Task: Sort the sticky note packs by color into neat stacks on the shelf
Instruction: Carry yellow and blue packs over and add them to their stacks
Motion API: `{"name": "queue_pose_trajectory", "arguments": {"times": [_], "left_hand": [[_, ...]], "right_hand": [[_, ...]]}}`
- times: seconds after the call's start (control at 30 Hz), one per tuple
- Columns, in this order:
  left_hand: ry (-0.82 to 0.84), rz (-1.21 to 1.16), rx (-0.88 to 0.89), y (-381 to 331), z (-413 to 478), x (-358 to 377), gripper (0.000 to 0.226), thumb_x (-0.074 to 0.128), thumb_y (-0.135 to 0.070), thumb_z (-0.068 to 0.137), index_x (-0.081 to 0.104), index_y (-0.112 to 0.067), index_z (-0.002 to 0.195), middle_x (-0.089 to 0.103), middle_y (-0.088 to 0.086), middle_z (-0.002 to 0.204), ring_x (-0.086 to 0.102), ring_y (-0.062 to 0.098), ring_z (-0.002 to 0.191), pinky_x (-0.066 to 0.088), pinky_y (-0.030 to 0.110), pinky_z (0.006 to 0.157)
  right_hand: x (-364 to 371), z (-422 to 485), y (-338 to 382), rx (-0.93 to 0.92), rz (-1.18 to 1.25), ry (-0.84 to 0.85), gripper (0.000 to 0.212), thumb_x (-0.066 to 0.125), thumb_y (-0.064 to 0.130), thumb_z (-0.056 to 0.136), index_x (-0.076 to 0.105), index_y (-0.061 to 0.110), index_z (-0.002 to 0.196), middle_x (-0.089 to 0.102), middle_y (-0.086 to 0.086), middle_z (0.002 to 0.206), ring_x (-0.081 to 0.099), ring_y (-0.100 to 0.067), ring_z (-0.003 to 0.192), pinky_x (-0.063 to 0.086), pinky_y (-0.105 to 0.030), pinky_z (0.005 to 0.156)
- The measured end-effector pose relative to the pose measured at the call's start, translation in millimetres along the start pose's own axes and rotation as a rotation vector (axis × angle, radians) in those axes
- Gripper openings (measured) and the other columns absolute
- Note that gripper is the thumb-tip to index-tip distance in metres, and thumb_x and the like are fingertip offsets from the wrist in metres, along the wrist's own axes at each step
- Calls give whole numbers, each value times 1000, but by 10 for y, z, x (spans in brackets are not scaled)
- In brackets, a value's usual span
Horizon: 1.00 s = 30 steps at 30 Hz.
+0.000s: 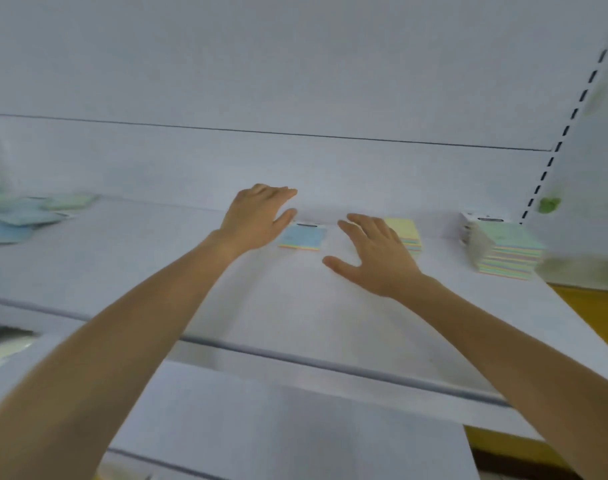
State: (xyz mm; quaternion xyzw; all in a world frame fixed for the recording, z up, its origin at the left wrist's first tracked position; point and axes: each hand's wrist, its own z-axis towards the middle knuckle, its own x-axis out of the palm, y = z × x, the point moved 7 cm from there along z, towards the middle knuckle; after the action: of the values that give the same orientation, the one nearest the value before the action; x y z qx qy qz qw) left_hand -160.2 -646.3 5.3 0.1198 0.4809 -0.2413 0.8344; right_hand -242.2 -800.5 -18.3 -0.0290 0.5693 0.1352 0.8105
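Blue-topped sticky note pack (303,238) lies flat near the shelf's (129,271) back edge between the open, empty left hand (252,220) and right hand (373,256); likely light, stiff, slippery-wrapped, so pinch its side edges.

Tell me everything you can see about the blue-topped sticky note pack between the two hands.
The blue-topped pack is a thin, square paper pad with pastel layers along its front edge and a white header strip with a dark slot at the back. It lies flat near the shelf's rear. The left hand hovers at its left corner; contact is unclear.
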Motion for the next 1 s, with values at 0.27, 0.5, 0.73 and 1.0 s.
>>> {"name": "queue_pose_trajectory", "arguments": {"times": [0.27, 0.5, 0.73, 1.0], "left_hand": [[2, 115, -181, 1673, -924, -802, 47, 33, -36, 97, 34, -19, 141, 45, 5, 145, 37, 28, 133, 33, 40, 104], [40, 153, -404, 3161, -1517, -1262, 46, 31, -34, 98, 32, -21, 142, 44, 8, 144, 36, 32, 132, 32, 43, 104], [57, 167, -564, 4583, -1852, -1303, 44, 31, -31, 98, 35, -20, 140, 45, 12, 143, 39, 35, 130, 34, 47, 105], [124, 153, -655, 5754, -1888, -1156, 43, 32, -32, 98, 37, -19, 139, 50, 16, 135, 44, 37, 124, 37, 49, 104]], "right_hand": [[673, 547, 1973, -182, 33, 181, 64, 35, 56, 90, 25, 23, 144, 19, -1, 155, 16, -21, 142, 14, -36, 116], [1178, 1094, 3359, -310, 75, 279, 61, 32, 53, 92, 25, 21, 144, 24, -3, 153, 22, -23, 140, 19, -37, 115], [1615, 2053, 4098, -314, 137, 299, 57, 34, 51, 92, 34, 19, 140, 37, -8, 146, 33, -26, 134, 30, -40, 111], [2133, 3063, 4634, -22, 283, 344, 70, 30, 66, 85, 40, 18, 135, 42, -15, 139, 32, -34, 131, 31, -43, 103]]}}
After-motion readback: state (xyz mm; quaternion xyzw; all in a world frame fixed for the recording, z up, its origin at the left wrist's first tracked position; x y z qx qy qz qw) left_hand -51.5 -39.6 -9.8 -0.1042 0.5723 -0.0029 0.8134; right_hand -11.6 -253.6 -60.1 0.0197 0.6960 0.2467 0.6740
